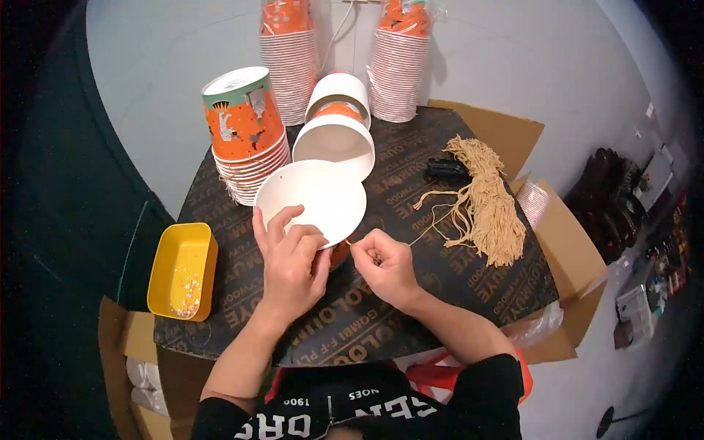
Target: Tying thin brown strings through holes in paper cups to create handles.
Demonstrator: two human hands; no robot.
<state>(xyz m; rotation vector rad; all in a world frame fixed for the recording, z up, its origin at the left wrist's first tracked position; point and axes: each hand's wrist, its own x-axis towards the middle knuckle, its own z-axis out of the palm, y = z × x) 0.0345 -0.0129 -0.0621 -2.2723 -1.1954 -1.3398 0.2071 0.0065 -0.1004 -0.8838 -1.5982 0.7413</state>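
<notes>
My left hand (290, 265) grips the rim of a tilted paper bucket (320, 196), with the thumb outside and fingers over the white inside. A bit of its orange outer wall shows below the rim. Close to that rim on the right, my right hand (384, 268) is closed in a pinch on a thin beige string (424, 233). The string trails toward a thick bundle of beige strings (490, 213) on the right of the table. What the right fingertips do at the bucket's wall is partly hidden.
Two white-lined buckets (334, 143) lie on their sides behind. An upside-down orange bucket stack (246, 132) stands left; wrapped stacks (287, 73) stand at the wall. A yellow tub (182, 271) with small white bits sits left. A black object (446, 170) lies by the strings. Cardboard boxes (568, 227) flank the table.
</notes>
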